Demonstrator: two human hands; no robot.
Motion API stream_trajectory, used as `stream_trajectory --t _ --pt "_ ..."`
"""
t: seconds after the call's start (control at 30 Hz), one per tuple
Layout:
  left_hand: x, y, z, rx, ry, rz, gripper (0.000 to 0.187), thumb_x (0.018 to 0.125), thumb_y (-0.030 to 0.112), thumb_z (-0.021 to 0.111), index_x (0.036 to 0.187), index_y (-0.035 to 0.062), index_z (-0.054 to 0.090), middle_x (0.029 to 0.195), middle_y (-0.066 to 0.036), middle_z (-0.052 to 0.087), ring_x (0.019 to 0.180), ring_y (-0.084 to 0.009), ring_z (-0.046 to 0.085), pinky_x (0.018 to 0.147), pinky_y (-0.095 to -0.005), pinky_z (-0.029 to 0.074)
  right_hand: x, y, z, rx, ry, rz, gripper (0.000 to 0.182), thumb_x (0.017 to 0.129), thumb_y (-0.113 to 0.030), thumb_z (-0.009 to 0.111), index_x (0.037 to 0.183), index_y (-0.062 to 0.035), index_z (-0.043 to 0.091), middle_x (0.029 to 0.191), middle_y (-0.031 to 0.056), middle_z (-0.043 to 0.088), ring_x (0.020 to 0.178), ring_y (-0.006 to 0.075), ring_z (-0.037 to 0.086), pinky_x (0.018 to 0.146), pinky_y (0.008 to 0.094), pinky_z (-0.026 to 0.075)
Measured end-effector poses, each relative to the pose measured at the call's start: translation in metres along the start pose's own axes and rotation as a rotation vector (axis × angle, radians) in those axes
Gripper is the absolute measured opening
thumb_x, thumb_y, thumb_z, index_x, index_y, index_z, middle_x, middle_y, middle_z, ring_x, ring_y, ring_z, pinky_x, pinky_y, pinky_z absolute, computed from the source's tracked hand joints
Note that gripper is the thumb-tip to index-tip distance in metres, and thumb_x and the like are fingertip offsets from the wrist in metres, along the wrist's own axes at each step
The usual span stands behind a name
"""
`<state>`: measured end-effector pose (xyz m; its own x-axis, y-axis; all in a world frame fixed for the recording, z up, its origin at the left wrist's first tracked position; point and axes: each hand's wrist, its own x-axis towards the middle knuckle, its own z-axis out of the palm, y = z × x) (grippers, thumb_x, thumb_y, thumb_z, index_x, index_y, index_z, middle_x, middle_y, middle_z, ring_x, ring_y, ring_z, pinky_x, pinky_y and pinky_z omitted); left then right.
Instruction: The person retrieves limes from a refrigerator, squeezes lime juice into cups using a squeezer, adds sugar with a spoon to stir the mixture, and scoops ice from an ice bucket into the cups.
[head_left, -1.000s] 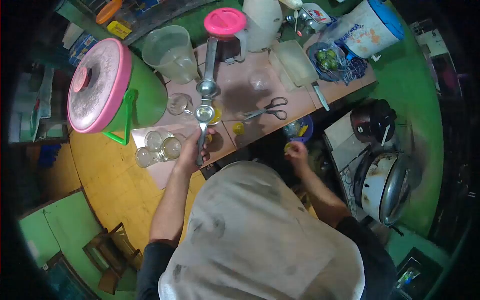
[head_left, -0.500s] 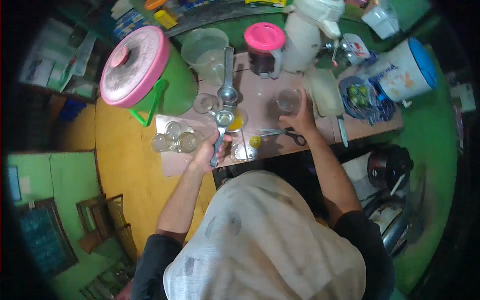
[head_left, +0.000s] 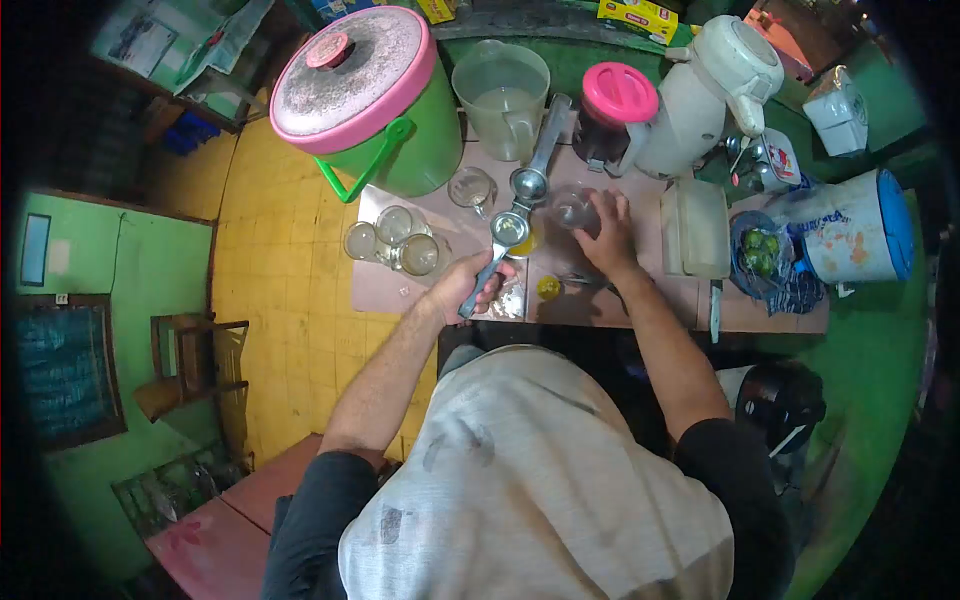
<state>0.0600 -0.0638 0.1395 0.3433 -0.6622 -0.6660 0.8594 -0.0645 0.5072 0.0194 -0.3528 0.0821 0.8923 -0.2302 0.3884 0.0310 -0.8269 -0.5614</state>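
Observation:
My left hand (head_left: 480, 285) is closed around one handle of a metal citrus squeezer (head_left: 510, 230), which lies swung open with its other handle stretching to the back. Beneath the squeezer, a cup of yellow-orange liquid (head_left: 526, 241) shows only in part. My right hand (head_left: 612, 238) grips a clear cup (head_left: 571, 206) by its side, just right of the squeezer. A yellow-green citrus piece (head_left: 548, 287) sits near the table's front edge between my hands. Scissors (head_left: 582, 280) are partly visible by my right wrist.
Several glasses (head_left: 420, 255) and a glass mug (head_left: 470, 188) stand at left, before a green cooler (head_left: 410, 150). Behind are a clear pitcher (head_left: 500, 100), a pink-lidded jug (head_left: 618, 95) and a white thermos (head_left: 695, 110). Rightward are a container (head_left: 697, 230), knife (head_left: 715, 310) and limes (head_left: 760, 252).
The view has shifted, so the table appears farther right. My right hand has brought the clear cup left, closer to the squeezer. My left hand keeps its hold on the handle.

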Motion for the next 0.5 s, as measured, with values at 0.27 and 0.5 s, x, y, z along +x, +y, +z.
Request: stream_trajectory --t 0.27,0.5 --pt "-0.008 0.016 -0.013 0.113 -0.050 -0.021 0.050 0.104 0.046 0.033 0.104 0.0046 0.060 0.062 0.004 0.043 0.047 -0.0060 0.036 0.039 -0.0216 0.030 -0.023 -0.008 -0.004 0.019 -0.074 0.164 0.035 0.073 -0.013 0.078 0.104 -0.0028 0.065 0.126 0.0195 0.050 0.112 0.0371 0.056 0.093 0.0402 0.050" --pt "0.016 0.016 -0.034 0.177 -0.198 -0.124 0.047 0.104 0.046 0.032 0.103 0.0074 0.060 0.061 0.004 0.042 0.047 -0.0080 0.038 0.039 -0.0224 0.030 -0.047 -0.043 -0.019 -0.003 0.041 0.267 0.033 0.074 -0.012 0.078 0.103 -0.0056 0.065 0.125 0.0195 0.052 0.111 0.0357 0.057 0.089 0.0410 0.050"
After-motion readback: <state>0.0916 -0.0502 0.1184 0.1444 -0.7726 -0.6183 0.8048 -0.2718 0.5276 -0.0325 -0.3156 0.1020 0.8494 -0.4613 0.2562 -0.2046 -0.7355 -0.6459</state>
